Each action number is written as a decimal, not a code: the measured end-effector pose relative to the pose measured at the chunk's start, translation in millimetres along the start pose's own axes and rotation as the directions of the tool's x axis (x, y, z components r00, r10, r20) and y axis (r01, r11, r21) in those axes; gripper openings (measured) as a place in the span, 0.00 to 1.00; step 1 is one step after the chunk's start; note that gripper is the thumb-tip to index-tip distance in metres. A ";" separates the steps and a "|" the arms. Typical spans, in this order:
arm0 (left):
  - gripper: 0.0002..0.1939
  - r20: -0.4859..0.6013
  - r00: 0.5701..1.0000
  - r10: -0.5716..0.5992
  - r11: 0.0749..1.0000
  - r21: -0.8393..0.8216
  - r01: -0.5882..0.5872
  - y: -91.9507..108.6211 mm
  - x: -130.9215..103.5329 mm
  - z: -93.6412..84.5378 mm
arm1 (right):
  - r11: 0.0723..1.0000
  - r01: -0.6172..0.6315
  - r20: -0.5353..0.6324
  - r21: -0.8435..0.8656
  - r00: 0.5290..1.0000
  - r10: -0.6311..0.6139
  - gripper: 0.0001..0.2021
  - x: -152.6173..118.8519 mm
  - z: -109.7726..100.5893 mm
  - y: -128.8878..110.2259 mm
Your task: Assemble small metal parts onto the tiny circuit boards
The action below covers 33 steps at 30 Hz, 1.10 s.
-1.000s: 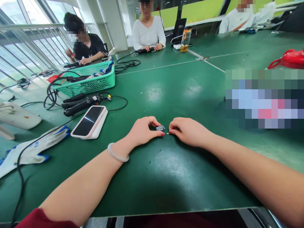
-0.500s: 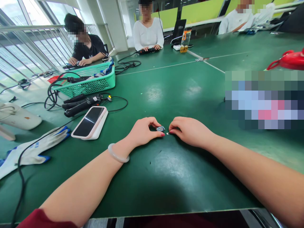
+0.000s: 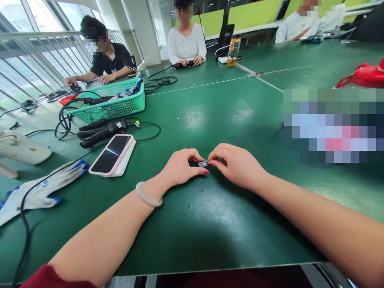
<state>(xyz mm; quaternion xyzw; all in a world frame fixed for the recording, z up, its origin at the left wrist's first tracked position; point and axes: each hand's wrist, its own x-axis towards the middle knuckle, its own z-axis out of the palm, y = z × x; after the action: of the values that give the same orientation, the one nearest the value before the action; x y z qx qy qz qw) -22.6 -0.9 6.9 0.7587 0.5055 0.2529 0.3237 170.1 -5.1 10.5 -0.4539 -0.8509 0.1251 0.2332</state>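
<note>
Small patterned piece (image 3: 203,164), flat-looking, blue-grey and white, its fine detail too tiny to read, sits between 2 bare hands above or on a smooth, glossy green table (image 3: 168,244). The left hand (image 3: 183,166) curves around it; the right hand's (image 3: 232,162) fingertips meet its edge.

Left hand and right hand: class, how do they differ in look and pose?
The left hand has a pale bracelet at its wrist; the right hand has none.
The left hand's thumb and forefinger curve apart around the small patterned piece; the right hand's are drawn together at the piece's right edge.
Both hands are bare, with red nails.
</note>
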 end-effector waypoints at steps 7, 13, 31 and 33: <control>0.15 0.003 0.999 0.038 0.998 0.050 -0.038 1.5 -0.4 -0.2 | 1.000 0.021 0.030 -0.010 0.999 -0.021 0.07 0.3 5.4 -1.9; 0.15 -0.011 0.999 0.037 0.999 -0.009 -0.037 -0.2 0.4 -0.4 | 0.999 0.031 -0.001 0.014 1.000 -0.031 0.07 -0.5 1.0 0.3; 0.16 0.151 0.973 -0.174 0.694 -0.683 0.230 16.1 -3.3 2.4 | 0.969 0.157 -0.133 -0.190 0.974 -0.184 0.17 4.6 13.0 5.5; 0.15 0.159 0.972 -0.171 0.707 -0.667 0.233 15.6 -3.8 4.1 | 0.957 0.190 -0.117 -0.217 0.969 -0.219 0.17 5.6 14.8 5.4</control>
<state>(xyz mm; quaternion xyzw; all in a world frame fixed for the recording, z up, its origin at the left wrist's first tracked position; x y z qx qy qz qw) -11.7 -9.7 15.7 0.5370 0.4432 0.3509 0.6261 163.8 2.5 -2.9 -0.3924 -0.8832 -0.0198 0.2560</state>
